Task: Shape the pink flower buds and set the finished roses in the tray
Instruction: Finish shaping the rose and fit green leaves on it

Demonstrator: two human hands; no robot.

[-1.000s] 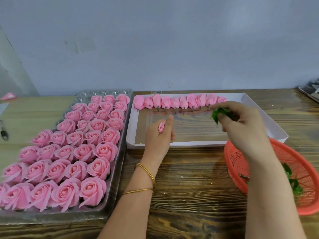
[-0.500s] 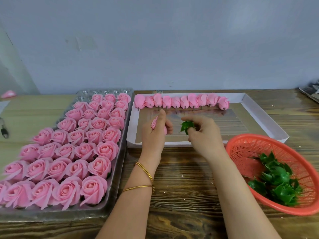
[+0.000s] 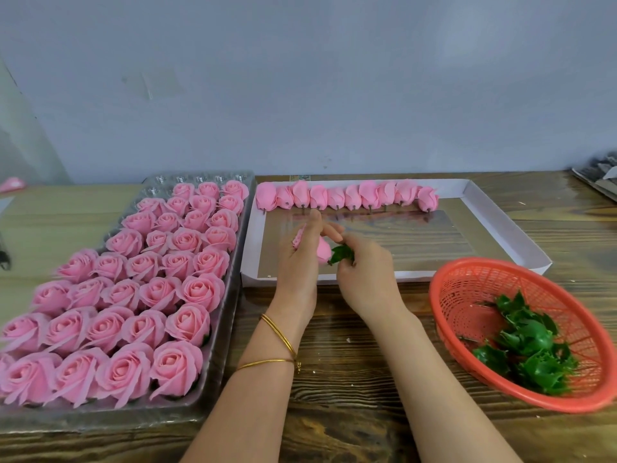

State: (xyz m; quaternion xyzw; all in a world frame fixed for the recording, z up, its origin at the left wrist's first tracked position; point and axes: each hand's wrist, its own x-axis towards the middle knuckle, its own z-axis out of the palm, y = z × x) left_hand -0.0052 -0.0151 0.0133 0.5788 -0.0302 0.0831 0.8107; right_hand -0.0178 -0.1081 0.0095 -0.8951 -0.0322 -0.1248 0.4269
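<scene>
My left hand (image 3: 300, 259) holds a pink flower bud (image 3: 323, 250) over the near edge of the white box (image 3: 514, 228). My right hand (image 3: 364, 272) pinches a green leaf base (image 3: 341, 253) and brings it against the bud's lower end. A row of several unshaped pink buds (image 3: 347, 197) lies along the far side of the white box. The clear plastic tray (image 3: 233, 295) on the left is filled with several finished pink roses (image 3: 127, 289).
A red plastic basket (image 3: 467, 285) holding several green leaf bases (image 3: 531, 349) sits at the right on the wooden table (image 3: 350, 379). A grey wall stands behind. Dark objects lie at the far right table edge (image 3: 597, 178).
My right hand carried the green leaf base from above the basket leftward to the bud in my left hand. The basket's contents came into view as the arm moved away.
</scene>
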